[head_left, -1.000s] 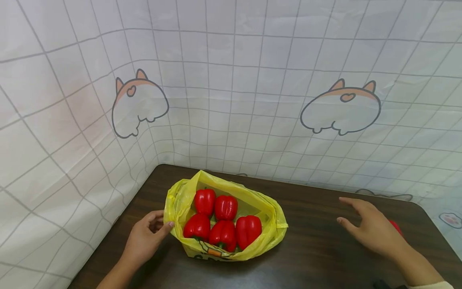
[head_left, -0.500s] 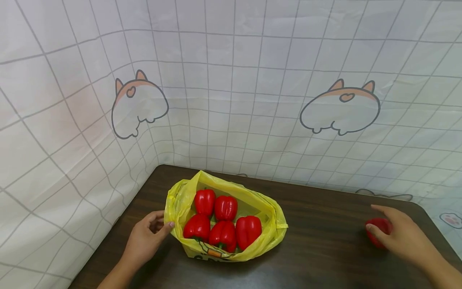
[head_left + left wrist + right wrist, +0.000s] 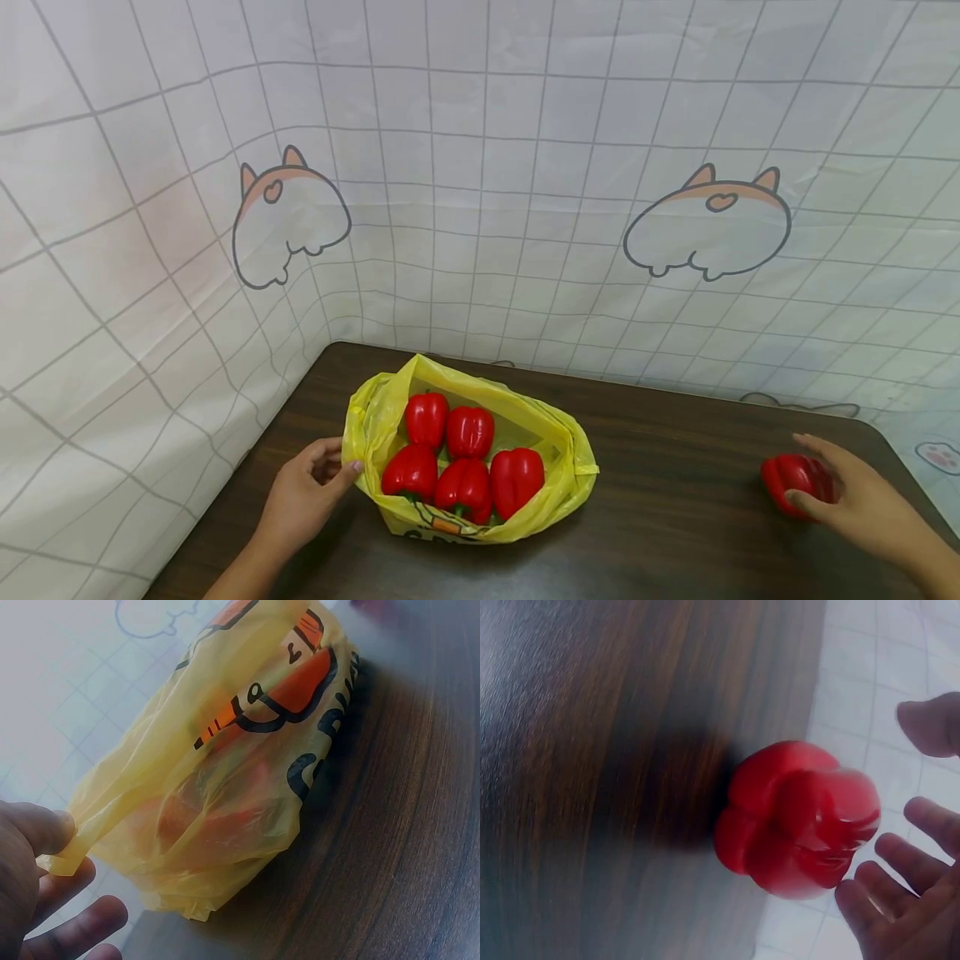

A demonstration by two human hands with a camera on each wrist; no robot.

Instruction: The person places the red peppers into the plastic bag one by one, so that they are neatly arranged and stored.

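Observation:
A yellow plastic bag [image 3: 566, 425] stands with its mouth spread, and several red bell peppers [image 3: 470, 432] lie inside. My left hand [image 3: 303, 492] pinches the bag's left edge between thumb and finger; the left wrist view shows the pinched fold of the bag [image 3: 86, 832]. Far to the right, one more red bell pepper [image 3: 791, 479] sits on the table by itself. Beside that pepper is my right hand [image 3: 862, 500], its thumb and fingers spread around its near right side. In the right wrist view the fingertips [image 3: 851, 892] are right at the pepper's lower edge, and the thumb stands apart.
The dark wood-grain table [image 3: 660, 467] has a rounded far right corner. A white grid-patterned curtain [image 3: 480, 208] with cartoon animals rises behind and to the left. A thin dark cord [image 3: 798, 406] lies along the far edge.
My right hand has moved right and toward me, down to the lone pepper, which was mostly hidden behind it and now shows. The left hand and the bag have stayed put.

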